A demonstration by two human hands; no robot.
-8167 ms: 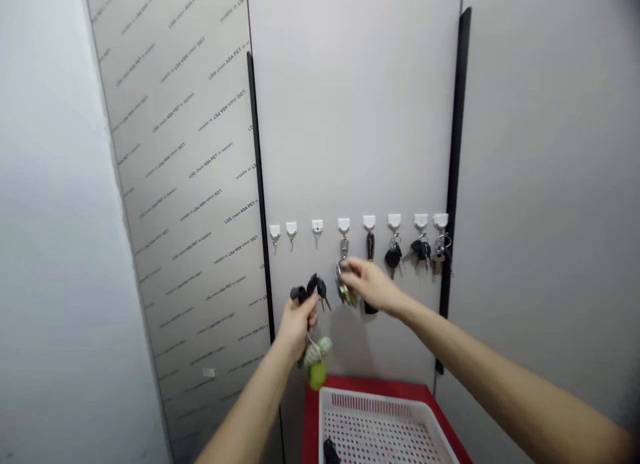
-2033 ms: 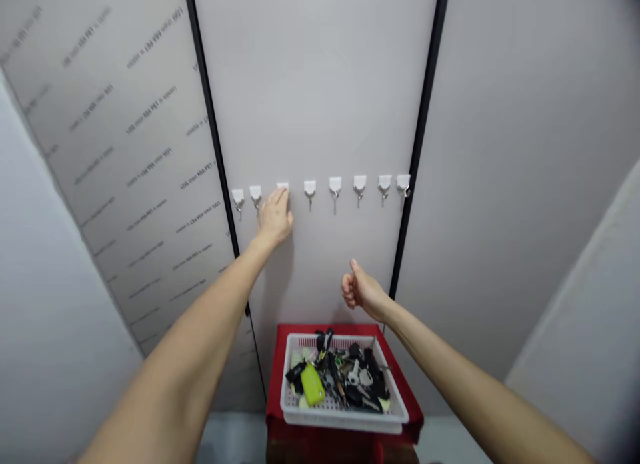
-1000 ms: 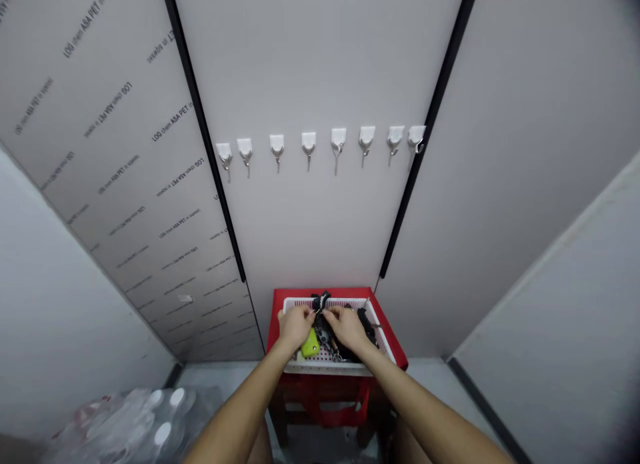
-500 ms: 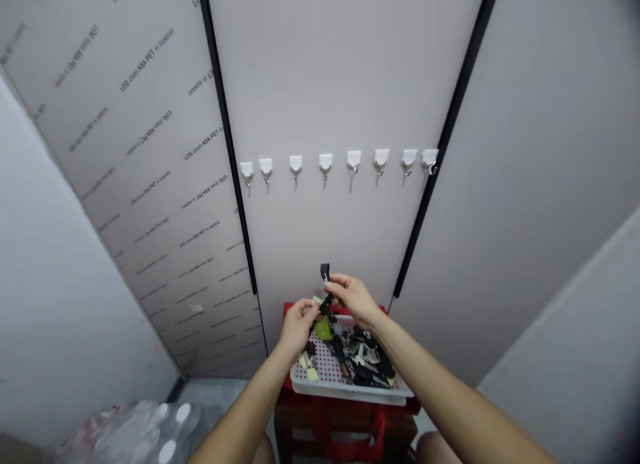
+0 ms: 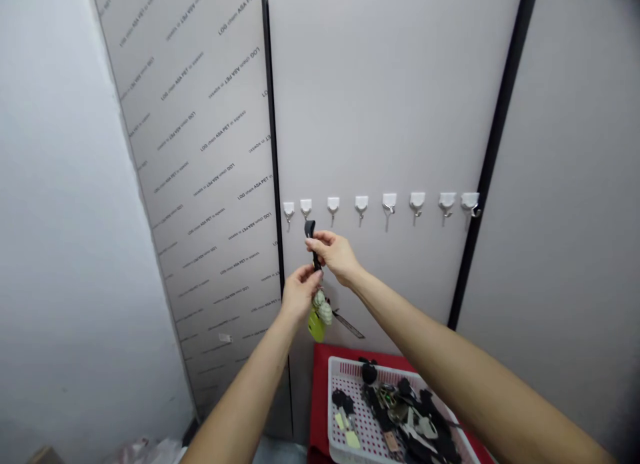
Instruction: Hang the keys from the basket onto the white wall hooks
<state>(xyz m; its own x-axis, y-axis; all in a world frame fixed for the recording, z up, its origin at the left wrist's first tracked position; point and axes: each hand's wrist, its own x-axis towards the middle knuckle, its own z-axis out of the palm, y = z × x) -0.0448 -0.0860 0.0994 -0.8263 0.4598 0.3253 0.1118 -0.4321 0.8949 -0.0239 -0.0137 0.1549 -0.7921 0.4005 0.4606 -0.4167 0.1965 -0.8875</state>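
A keychain hangs from my two hands, in front of the panel and close under the hooks. Its black strap loop [image 5: 310, 228] sticks up above my right hand [image 5: 337, 256], which pinches the strap between thumb and fingers. Just below, my left hand [image 5: 299, 292] pinches the lower end of the strap. Beneath it dangle a yellow-green piece [image 5: 316, 325], pale green rounded charms [image 5: 324, 308] and a thin dark strip [image 5: 350, 325]. The second hook from the left [image 5: 306, 206] is right behind the loop; I cannot tell whether they touch.
A row of several white adhesive hooks [image 5: 389, 201] runs across the grey panel [image 5: 390, 91]. Below right, a white basket [image 5: 331, 411] of keys and keychains stands on a red surface [image 5: 320, 384]. Black strips [image 5: 273, 117] border the panel. Plastic-wrapped items [image 5: 150, 453] lie bottom left.
Both hands have lifted the keychain from over the basket up to the left hooks. The view has tilted up and shifted left; the basket now sits lower right.
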